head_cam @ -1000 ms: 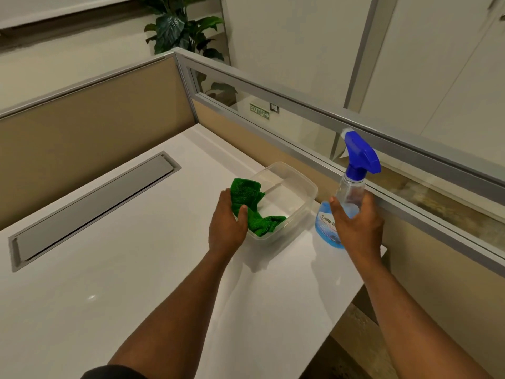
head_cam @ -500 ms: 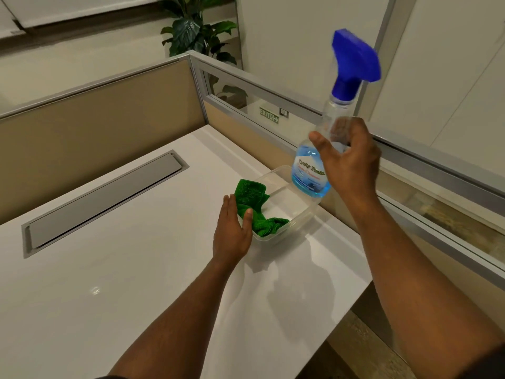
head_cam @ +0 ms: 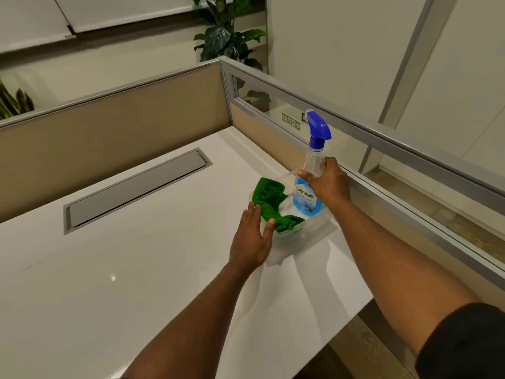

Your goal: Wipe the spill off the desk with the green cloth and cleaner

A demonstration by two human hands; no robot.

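Observation:
The green cloth lies crumpled in a clear plastic container near the right edge of the white desk. My left hand grips the container's near-left rim, its thumb hooked over the rim against the cloth. My right hand is closed round the neck of the cleaner spray bottle, which has blue liquid and a blue trigger head. The bottle stands upright with its base inside the container, beside the cloth. I cannot make out a spill on the desk.
A grey cable hatch is set into the desk at the left. Tan partition panels close the far side, and a glass-topped partition runs along the right. The desk ends close by at the right front. A plant stands behind the corner.
My right hand lifted the spray bottle from the desk beside the container, raised it high, then lowered it into the container. My left hand stayed on the container's rim.

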